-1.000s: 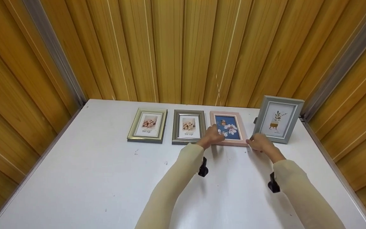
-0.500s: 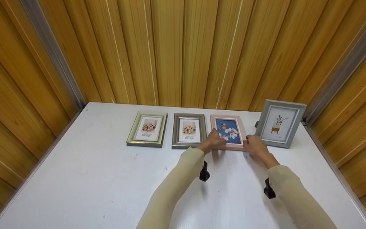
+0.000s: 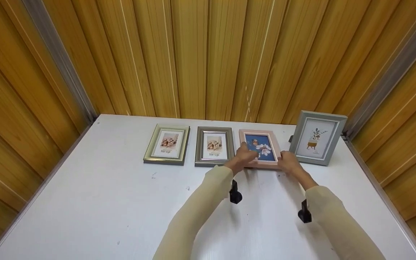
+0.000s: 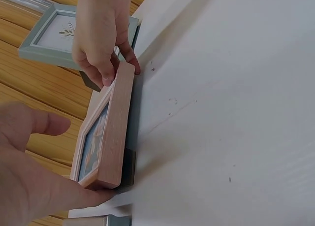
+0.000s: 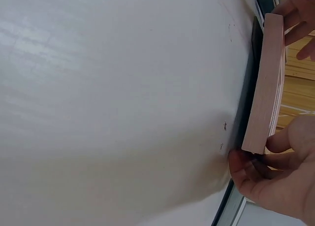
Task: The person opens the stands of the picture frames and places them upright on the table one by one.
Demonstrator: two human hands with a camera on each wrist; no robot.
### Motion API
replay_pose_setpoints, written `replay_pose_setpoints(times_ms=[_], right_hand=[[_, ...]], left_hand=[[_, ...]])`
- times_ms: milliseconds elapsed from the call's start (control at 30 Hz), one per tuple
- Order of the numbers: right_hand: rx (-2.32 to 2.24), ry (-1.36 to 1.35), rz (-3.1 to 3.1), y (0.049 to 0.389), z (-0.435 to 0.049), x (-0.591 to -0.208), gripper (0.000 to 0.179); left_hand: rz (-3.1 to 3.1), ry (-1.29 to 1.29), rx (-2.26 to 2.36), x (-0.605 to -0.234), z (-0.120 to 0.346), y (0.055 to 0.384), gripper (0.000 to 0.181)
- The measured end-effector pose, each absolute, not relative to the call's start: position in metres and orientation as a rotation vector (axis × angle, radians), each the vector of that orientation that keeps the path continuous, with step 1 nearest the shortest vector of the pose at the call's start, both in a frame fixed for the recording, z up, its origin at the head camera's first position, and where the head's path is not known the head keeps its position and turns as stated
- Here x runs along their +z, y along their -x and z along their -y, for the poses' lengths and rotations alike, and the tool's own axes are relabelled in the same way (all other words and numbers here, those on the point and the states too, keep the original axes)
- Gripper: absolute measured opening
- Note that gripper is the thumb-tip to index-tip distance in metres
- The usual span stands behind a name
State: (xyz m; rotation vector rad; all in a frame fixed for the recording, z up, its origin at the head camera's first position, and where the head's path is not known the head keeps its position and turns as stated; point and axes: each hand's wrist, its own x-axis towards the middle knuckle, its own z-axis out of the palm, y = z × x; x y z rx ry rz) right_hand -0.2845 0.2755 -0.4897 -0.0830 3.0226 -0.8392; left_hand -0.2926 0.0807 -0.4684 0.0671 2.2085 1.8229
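A pink picture frame point(image 3: 262, 144) with blossoms on a blue ground lies face up on the white table, between my hands. At its left lower corner is my left hand point(image 3: 242, 157); in the left wrist view its fingers reach straight along the frame's end, with the thumb raised clear. My right hand point(image 3: 290, 162) pinches the right lower corner, thumb on the front and fingers curled below, as the right wrist view shows. A dark layer shows under the pink edge point(image 5: 264, 83). Beside my right hand stands a grey-green picture frame point(image 3: 316, 139), leaning back.
Left of the pink frame, a dark silvery picture frame point(image 3: 214, 146) and a gold-green one point(image 3: 167, 144) lie face up in a row. The white table point(image 3: 121, 202) meets a wood-patterned panel wall point(image 3: 190, 57) at its back edge.
My right hand has shifted slightly left, from beside the grey-green frame onto the pink frame's right corner. My left hand has stayed at the left corner.
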Motion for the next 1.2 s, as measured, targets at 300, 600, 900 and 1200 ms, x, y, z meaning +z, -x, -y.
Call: replay_pose_setpoints(times_ms=[300, 600, 900, 1200], right_hand=[[-0.902, 0.136, -3.050, 0.289, -0.280, -0.488, 0.026], [-1.197, -0.121, -2.877, 0.289, -0.263, -0.469, 0.042], [-1.553, -0.242, -2.653, 0.288, -0.239, -0.445, 0.060], [-1.708, -0.260, -2.576, 0.289, -0.216, -0.435, 0.055]], left_hand=[[-2.188, 0.060, 1.904, -0.465, -0.080, 0.297, 0.067], [-2.222, 0.375, 2.060, -0.456, -0.068, 0.315, 0.044], [-2.172, 0.368, 2.101, -0.443, -0.037, 0.327, 0.055], [-2.120, 0.241, 2.127, -0.434, -0.004, 0.328, 0.058]])
